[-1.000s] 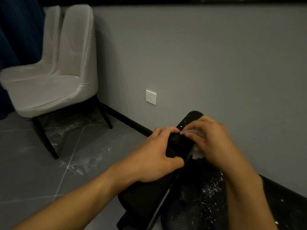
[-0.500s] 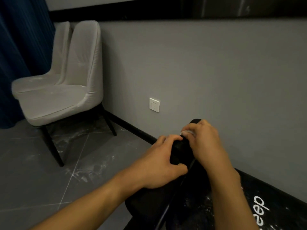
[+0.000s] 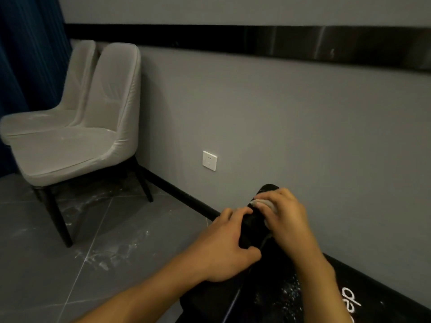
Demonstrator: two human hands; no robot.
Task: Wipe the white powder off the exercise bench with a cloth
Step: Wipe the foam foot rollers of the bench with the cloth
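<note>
The black exercise bench (image 3: 263,299) runs from the bottom right up toward the wall, its narrow far end (image 3: 268,188) showing past my fingers. White powder specks (image 3: 290,292) lie on its near surface. My right hand (image 3: 285,217) presses a small white cloth (image 3: 262,203) onto the far end of the bench; most of the cloth is hidden under the fingers. My left hand (image 3: 225,245) grips the bench's left edge just beside it.
Two grey upholstered chairs (image 3: 77,141) with black legs stand at the left against a grey wall with a white socket (image 3: 209,160). White powder is scattered on the dark tiled floor (image 3: 112,252). A blue curtain (image 3: 25,54) hangs at far left.
The view has tilted up, showing more wall. My right hand with the cloth has slid a little along the bench's far end; my left hand stays gripping the edge.
</note>
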